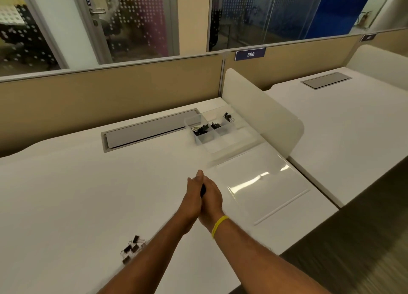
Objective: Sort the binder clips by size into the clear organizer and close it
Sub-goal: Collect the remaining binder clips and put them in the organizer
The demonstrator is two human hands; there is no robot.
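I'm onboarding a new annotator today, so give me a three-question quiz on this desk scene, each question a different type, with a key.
1. True or false: the lid of the clear organizer is shut over the compartments.
2. Multiple choice: the loose binder clips on the desk lie (A) by the left forearm, (B) on the lid, (C) against the divider panel.
3. Fill in: the yellow band sits on the ___ wrist.

Key: 1 false, the lid lies open, flat on the desk. 2 A. 3 right. The left hand and right hand are pressed together around a dark object, likely a clip.
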